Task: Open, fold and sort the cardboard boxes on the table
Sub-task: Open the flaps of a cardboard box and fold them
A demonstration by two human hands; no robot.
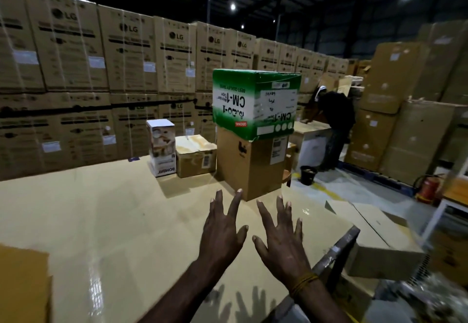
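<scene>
The single head-worn wide-angle camera is looking forward and slightly down from the person's own standpoint at the near edge of the table (106,221), taking in both outstretched hands close below and the far wall of stacked cartons (101,69) bending at the frame's edges.

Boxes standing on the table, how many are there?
4: green-and-white box atop a tall brown box; low brown box beside it; white box leftmost. More may hide behind.

CM-1 box (255,102) atop plain box (250,163), 2 small boxes (182,153) left
</scene>
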